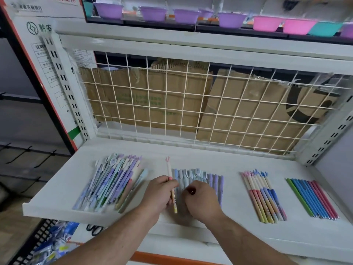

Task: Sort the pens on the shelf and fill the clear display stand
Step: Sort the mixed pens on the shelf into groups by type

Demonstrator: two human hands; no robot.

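Left hand (160, 192) pinched pink-cream pen (169, 169), long axis up-frame; matching pile (263, 196) lay lower right, nearer right hand (200, 201), whose grip couldn't be told.

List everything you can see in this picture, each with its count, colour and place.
shelf: one, white, under all the pens
mixed pen pile: one heap, lilac, blue, green, far left
pen row: one, blue and lilac, middle
two-tone pens: one group, pink, yellow, blue, right of middle
slim pens: one group, green, blue, pink, far right
single pen: one, cream and yellow, left of the pen row
wire grid: one, cream, behind shelf
cardboard boxes: two, brown, behind grid
bowls: several, purple, pink, teal, top of view
left hand: pinches the single pen
right hand: fingers curled, on the pen row
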